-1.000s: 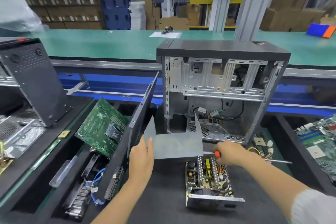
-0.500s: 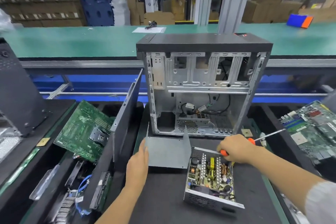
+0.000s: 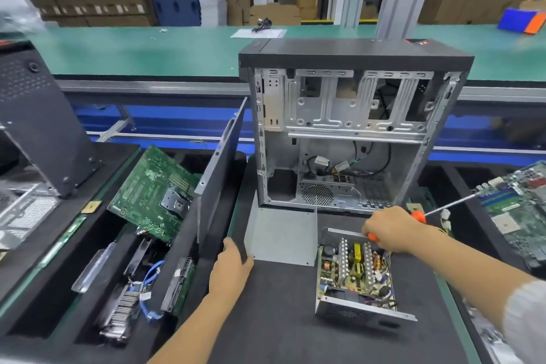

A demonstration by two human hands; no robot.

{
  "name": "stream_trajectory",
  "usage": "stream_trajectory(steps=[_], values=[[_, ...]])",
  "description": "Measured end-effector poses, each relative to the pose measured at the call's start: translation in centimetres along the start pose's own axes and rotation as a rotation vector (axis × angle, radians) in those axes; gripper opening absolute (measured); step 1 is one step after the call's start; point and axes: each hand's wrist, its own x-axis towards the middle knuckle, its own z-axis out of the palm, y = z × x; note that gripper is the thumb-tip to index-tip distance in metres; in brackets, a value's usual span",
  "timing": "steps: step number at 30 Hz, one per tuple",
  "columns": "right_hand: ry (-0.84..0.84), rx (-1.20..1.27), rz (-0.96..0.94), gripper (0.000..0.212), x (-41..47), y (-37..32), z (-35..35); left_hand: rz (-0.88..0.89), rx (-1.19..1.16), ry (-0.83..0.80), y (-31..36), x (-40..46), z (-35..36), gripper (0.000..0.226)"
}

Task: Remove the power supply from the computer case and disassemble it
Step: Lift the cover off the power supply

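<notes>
**Power supply opened on the mat, cover off to one side**

Power supply [image 3: 356, 278] sits on the black mat [image 3: 280, 313] in front of the computer case [image 3: 348, 127], its top gone and its insides bare — two rows of pale heat-sink fins, a yellow block between them, copper coils, and a perforated metal wall facing the person. The grey sheet-metal cover [image 3: 282, 238] lies flat just beside it on the left, one flange standing upright against the unit.

The left hand [image 3: 232, 267] rests at the cover's near-left corner, fingers fairly straight and touching its edge. The right hand [image 3: 390, 229] is curled round the orange handle of a screwdriver [image 3: 443, 208], fist at the unit's far edge, shaft pointing away to the right.

The case stands upright and open, touching the cover's far edge. Mat shows bare in front of both hands; a dark panel [image 3: 220, 177] leans close on the left, beside a tray holding a green motherboard [image 3: 150, 189].
</notes>
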Motion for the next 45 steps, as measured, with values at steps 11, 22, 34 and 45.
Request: stream_trajectory(steps=[11,22,34,45], values=[[-0.027,0.019,0.017,0.009,0.0,-0.6,-0.4,0.396,-0.24,-0.034,-3.4,-6.6,1.6,0.025],[-0.069,-0.023,0.04,0.014,-0.2,-1.2,-1.0,0.322,-0.502,-0.148,-3.8,-6.5,2.3,0.043],[-0.043,-0.026,0.111,0.018,-0.8,-2.1,-1.4,0.396,-0.456,-0.253,-4.1,-6.2,2.1,0.063],[0.103,0.301,0.016,0.019,-7.4,-4.2,-0.9,0.77,-0.331,-0.477,5.1,-5.7,1.9,0.047]])
